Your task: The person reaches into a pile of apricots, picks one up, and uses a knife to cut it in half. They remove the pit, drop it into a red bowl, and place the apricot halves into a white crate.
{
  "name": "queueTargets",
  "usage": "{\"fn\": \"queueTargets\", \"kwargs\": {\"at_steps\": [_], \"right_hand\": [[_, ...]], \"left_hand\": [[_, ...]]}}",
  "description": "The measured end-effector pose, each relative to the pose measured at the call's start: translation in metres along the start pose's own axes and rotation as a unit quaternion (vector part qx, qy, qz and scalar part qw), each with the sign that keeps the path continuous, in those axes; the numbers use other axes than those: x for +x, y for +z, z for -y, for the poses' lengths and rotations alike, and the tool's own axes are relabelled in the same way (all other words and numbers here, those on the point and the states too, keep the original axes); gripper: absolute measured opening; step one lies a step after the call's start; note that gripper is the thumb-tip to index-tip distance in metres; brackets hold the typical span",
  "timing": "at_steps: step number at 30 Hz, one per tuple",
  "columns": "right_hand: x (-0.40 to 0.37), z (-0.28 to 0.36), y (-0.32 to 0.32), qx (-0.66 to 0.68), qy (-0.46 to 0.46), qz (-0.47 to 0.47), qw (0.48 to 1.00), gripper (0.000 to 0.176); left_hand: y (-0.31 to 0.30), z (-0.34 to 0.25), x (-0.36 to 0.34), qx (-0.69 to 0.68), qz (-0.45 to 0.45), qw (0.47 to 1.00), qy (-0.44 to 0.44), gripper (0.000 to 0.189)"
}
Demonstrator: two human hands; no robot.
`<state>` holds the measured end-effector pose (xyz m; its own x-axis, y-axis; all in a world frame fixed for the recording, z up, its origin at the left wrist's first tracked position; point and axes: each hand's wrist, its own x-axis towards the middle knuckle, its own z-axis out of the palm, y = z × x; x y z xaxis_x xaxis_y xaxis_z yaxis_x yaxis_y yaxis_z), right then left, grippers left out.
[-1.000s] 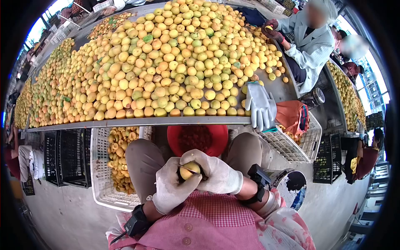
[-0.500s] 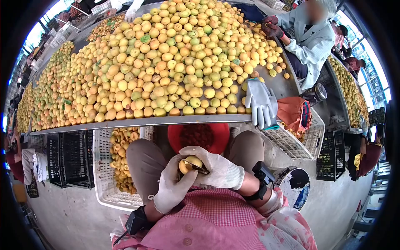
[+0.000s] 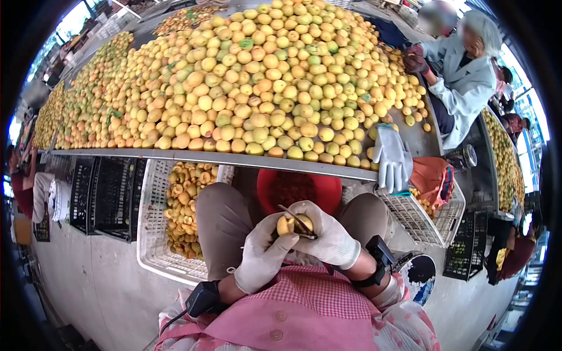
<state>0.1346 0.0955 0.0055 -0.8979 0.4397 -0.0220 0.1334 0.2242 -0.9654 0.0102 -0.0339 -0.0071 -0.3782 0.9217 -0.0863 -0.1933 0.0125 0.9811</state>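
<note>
Both my hands wear white gloves and meet over my lap. My left hand grips a yellow apricot that looks split open. My right hand holds a small knife with its blade in the fruit. A red bowl with dark pits sits between my knees, just beyond my hands. A white crate with cut apricot halves stands to my left. The metal table in front carries a big heap of whole apricots.
A spare white glove hangs over the table's right edge above another white crate with an orange cloth. Black crates stand at far left. A person in a pale jacket sits at the table's right corner.
The apricot has opened into two halves under the knife. My hands have shifted a little to the right in view, and my head has turned left.
</note>
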Motion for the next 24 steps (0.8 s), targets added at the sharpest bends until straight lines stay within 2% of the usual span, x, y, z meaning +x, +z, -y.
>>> {"fn": "queueTargets", "kwargs": {"at_steps": [1, 2, 3, 4, 5, 7, 8, 9, 10, 11, 13, 14, 17, 18, 21, 23, 24], "right_hand": [[0.001, -0.002, 0.001, -0.011, -0.012, -0.007, 1.000, 0.050], [0.001, -0.003, 0.002, 0.045, 0.036, 0.005, 0.998, 0.049], [0.001, -0.004, 0.004, 0.099, 0.085, 0.016, 0.991, 0.048], [0.002, 0.008, 0.005, 0.216, 0.180, 0.020, 0.959, 0.045], [0.005, 0.014, 0.003, 0.165, 0.187, 0.030, 0.968, 0.044], [0.009, 0.003, 0.010, 0.097, 0.119, 0.014, 0.988, 0.042], [0.011, 0.004, 0.012, 0.095, 0.118, 0.020, 0.988, 0.042], [0.012, 0.012, 0.014, 0.151, 0.161, 0.031, 0.975, 0.042], [0.017, 0.018, 0.017, 0.200, 0.202, 0.044, 0.958, 0.042], [0.020, 0.016, 0.017, 0.197, 0.202, 0.047, 0.958, 0.042], [0.027, 0.012, 0.017, 0.134, 0.194, 0.043, 0.971, 0.042], [0.033, 0.014, 0.017, 0.150, 0.211, 0.044, 0.965, 0.043], [0.058, 0.041, 0.025, 0.162, 0.230, 0.061, 0.958, 0.046], [0.069, 0.043, 0.030, 0.153, 0.229, 0.077, 0.958, 0.048], [0.103, 0.055, 0.060, 0.137, 0.163, 0.132, 0.968, 0.072], [0.123, 0.088, 0.083, 0.050, 0.133, 0.218, 0.966, 0.084], [0.131, 0.090, 0.098, -0.001, 0.034, 0.211, 0.977, 0.088]], "left_hand": [[0.002, -0.005, 0.000, -0.056, 0.006, 0.998, -0.017, 0.032], [0.003, -0.004, 0.000, -0.089, 0.003, 0.995, -0.034, 0.030], [0.001, -0.001, -0.003, -0.142, 0.009, 0.987, -0.068, 0.041], [0.000, -0.001, -0.003, -0.141, 0.005, 0.987, -0.076, 0.040], [-0.001, 0.000, -0.003, -0.140, 0.002, 0.987, -0.083, 0.039], [0.000, 0.008, -0.005, -0.159, -0.026, 0.983, -0.085, 0.037], [0.000, 0.011, -0.005, -0.122, -0.063, 0.989, -0.059, 0.034], [-0.002, 0.015, -0.005, -0.085, -0.099, 0.991, -0.034, 0.031], [-0.012, 0.020, 0.001, -0.125, -0.151, 0.980, -0.026, 0.033], [-0.019, 0.022, -0.001, -0.168, -0.148, 0.974, -0.047, 0.037], [-0.033, 0.021, -0.006, -0.165, -0.149, 0.974, -0.044, 0.037], [-0.039, 0.020, -0.009, -0.167, -0.151, 0.974, -0.041, 0.037], [-0.056, 0.016, -0.020, -0.226, -0.230, 0.946, -0.036, 0.045], [-0.066, 0.017, -0.025, -0.222, -0.228, 0.948, -0.024, 0.046], [-0.080, 0.006, -0.040, -0.218, -0.251, 0.943, -0.016, 0.045], [-0.088, -0.002, -0.048, -0.269, -0.230, 0.935, 0.001, 0.047], [-0.089, -0.009, -0.051, -0.274, -0.239, 0.931, -0.008, 0.047]]}}
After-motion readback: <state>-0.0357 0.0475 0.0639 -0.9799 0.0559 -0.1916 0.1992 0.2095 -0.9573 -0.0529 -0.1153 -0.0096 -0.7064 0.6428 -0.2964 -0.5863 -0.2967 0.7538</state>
